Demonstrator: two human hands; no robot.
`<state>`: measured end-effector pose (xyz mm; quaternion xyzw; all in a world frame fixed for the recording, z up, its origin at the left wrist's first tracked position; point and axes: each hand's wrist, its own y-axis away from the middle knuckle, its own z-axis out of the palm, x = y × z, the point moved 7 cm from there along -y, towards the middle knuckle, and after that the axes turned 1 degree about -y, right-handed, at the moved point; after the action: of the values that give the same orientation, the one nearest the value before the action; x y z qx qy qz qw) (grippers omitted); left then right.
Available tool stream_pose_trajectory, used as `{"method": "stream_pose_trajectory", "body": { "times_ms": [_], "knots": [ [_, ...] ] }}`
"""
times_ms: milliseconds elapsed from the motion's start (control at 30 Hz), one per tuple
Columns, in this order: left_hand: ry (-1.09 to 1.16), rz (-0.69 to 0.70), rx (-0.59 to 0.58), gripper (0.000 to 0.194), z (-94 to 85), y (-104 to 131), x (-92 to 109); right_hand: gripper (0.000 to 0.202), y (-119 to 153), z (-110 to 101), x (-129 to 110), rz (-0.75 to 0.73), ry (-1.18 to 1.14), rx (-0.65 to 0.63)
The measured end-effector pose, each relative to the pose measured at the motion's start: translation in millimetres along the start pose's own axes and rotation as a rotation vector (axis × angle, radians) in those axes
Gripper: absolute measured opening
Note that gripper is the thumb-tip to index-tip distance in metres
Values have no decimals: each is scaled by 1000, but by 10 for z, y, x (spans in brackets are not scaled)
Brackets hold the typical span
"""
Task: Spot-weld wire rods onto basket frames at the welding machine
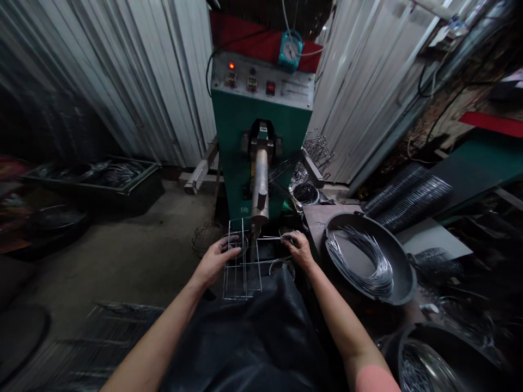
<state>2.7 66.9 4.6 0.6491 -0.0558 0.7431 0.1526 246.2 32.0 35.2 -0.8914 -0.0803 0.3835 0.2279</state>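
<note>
My left hand (218,257) is closed on the side of a wire rack (245,272), an open frame of thin bright metal rods. The frame sits over my dark apron, with its upper end by the tip of a spot welder (260,201). My right hand (297,247) pinches thin metal rods (270,238) whose far ends reach to just below the welder's electrode. Whether the rods touch the frame or the electrode, I cannot tell. The welder's green body stands straight ahead, a red lamp lit on its panel.
At my right a black pan (370,258) holds a coil of bent wires (382,272). Below it is another pan (441,348) with small metal pieces. Stacks of wire mesh (408,196) lie farther right. A tray of wire parts (118,174) sits on the left floor; wire racks (118,332) lie nearer.
</note>
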Motion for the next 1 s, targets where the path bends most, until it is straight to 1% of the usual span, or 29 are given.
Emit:
{"method": "stream_pose_trajectory", "body": {
  "times_ms": [167, 367, 500, 800, 900, 1000],
  "knots": [
    [29, -7, -1, 52, 3, -16, -3, 17, -16, 3, 18, -1, -26, -16],
    [42, -58, -8, 57, 20, -1, -1, 18, -43, -5, -7, -1, -49, -51],
    [56, -46, -1, 55, 18, -1, 10, 18, -43, 1, 10, 25, -67, -67],
    [87, -44, -16, 51, 22, -41, 22, 19, -37, -2, 17, 9, -120, -44],
    [91, -52, -19, 52, 18, -58, -3, 19, -16, 16, 41, 20, -137, -35],
    [104, -83, 2, 53, -6, -66, -46, 18, -16, 40, 81, 43, -151, -20]
  ]
}}
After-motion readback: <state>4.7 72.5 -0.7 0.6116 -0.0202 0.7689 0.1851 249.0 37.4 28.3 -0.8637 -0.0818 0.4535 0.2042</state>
